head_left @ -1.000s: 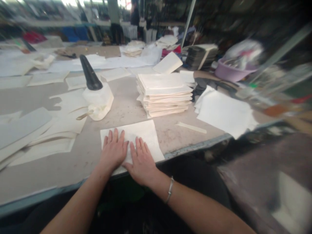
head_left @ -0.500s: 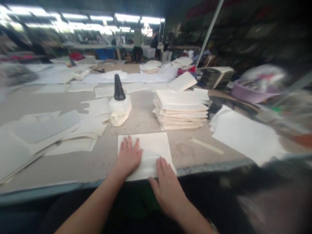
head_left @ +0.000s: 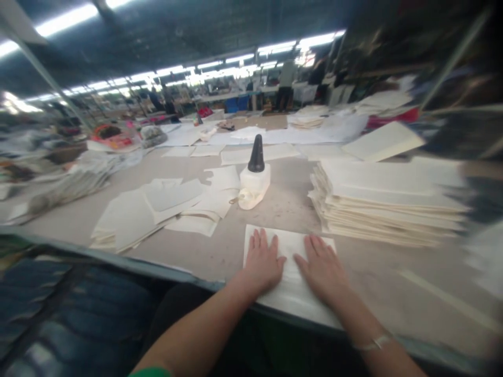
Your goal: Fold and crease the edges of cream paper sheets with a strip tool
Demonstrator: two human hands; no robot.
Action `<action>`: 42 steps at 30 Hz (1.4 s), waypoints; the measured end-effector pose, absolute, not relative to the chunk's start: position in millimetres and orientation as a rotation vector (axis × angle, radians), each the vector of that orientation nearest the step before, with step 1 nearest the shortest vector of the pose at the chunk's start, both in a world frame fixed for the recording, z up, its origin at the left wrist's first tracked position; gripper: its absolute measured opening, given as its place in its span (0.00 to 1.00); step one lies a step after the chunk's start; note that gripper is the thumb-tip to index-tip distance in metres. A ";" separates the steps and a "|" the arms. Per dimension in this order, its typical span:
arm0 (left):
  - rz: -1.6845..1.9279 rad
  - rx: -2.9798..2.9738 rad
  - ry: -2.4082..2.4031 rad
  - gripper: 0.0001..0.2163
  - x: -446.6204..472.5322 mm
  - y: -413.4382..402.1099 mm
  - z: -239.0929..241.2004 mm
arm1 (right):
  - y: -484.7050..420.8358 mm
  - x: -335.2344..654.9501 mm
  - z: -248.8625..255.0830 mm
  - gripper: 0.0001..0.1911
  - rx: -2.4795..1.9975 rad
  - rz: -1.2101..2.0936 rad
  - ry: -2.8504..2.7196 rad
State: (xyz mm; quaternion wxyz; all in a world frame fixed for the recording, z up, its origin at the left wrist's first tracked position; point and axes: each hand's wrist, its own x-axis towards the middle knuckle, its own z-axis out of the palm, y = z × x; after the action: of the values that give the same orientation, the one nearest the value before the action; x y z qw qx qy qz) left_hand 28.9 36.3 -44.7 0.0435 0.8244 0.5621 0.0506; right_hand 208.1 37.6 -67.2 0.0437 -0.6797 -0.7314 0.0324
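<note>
left hand: lying flat, fingers spread, pressing white sheet at 6 o'clock, table edge
right hand: lying flat and open, pressing same sheet
progress: likely mid-batch; stack sitting at 2 o'clock, loose pieces waiting at 10 o'clock
squeeze bottle: standing untouched at 12 o'clock

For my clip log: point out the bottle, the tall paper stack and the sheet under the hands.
bottle (head_left: pixel 255 183), head view, on its white body.
paper stack (head_left: pixel 389 183), head view, on its top sheet.
sheet (head_left: pixel 291 242), head view, on its bare far part.
</note>
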 end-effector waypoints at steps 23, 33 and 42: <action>0.063 2.505 1.809 0.39 -4.0 68.0 -41.8 | 31.7 197.4 -57.4 0.37 -2.236 0.197 -2.088; 0.127 2.611 1.828 0.37 -4.8 73.4 -51.7 | 8.7 184.3 -49.0 0.41 -2.395 0.266 -1.885; 0.140 2.625 1.834 0.37 -4.6 73.1 -53.7 | 6.0 176.7 -49.1 0.43 -2.130 0.355 -2.110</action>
State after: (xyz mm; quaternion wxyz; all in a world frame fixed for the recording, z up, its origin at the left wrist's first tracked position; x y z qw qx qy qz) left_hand -4.6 73.1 -53.7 -0.0317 0.8186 0.5718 0.0437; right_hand 176.7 6.0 -49.1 0.0614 -0.7043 -0.6975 0.1173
